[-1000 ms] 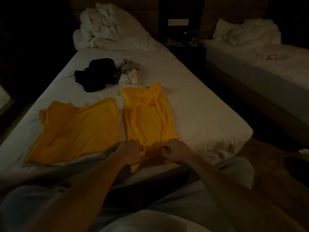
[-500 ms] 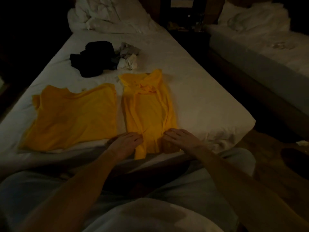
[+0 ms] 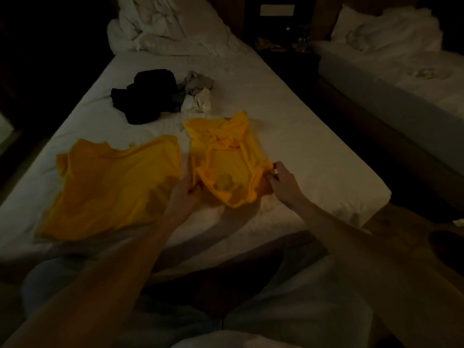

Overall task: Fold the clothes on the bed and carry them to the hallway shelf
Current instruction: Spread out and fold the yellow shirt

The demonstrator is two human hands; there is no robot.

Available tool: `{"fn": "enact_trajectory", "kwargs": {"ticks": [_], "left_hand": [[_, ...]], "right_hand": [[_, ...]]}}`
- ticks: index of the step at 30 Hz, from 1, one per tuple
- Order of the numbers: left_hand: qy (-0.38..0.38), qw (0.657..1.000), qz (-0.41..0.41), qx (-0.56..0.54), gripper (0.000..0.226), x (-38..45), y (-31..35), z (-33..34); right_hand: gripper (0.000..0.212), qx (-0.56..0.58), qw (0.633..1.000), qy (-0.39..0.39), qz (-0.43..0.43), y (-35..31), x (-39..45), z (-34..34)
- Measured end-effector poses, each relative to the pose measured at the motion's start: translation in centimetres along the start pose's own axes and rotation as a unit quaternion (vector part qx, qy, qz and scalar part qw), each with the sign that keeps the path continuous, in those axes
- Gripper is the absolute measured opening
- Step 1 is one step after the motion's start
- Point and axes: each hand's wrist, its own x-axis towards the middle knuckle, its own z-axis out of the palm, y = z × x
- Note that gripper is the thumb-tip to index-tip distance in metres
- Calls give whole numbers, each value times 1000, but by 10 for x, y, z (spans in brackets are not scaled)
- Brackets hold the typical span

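A narrow-folded yellow shirt lies on the white bed, its near end lifted and doubled toward the collar. My left hand grips the lifted hem's left corner. My right hand pinches its right corner. A second yellow shirt lies spread flat to the left. Farther up the bed sit a crumpled black garment and a small heap of grey and white clothes.
A bunched white duvet fills the head of the bed. A second bed stands to the right across a dark gap with a nightstand. My legs in light trousers are below the bed's near edge.
Both hands took hold of the folded shirt's near hem and lifted it away from me, toward the collar. The camera view tilted slightly.
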Motion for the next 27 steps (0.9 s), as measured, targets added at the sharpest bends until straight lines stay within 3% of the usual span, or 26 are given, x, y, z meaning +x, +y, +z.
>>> {"fn": "enact_trajectory", "kwargs": {"ticks": [4, 6, 10, 13, 17, 20, 23, 27], "left_hand": [[29, 993, -33, -111, 12, 55, 15, -13], [50, 989, -58, -129, 17, 84, 20, -20], [34, 973, -102, -202, 29, 139, 22, -34], [36, 954, -134, -265, 17, 176, 21, -39], [54, 922, -207, -324, 11, 238, 5, -40], [65, 904, -247, -342, 20, 284, -15, -38], [56, 922, -251, -289, 16, 328, -38, -28], [4, 974, -224, 17, 33, 380, -92, -8]], "right_hand": [[12, 4, 999, 39, -14, -22, 47, -8], [24, 3, 998, 65, -11, -33, 75, -11], [22, 11, 996, 92, -6, -48, 133, -10], [32, 17, 994, 106, -1, -53, 178, -4], [15, 1, 994, 105, 12, -46, 243, 8], [12, -5, 993, 115, 29, -37, 291, 20], [21, -24, 992, 106, 63, -18, 340, 39], [24, -167, 976, 23, 135, 19, 393, 73]]}}
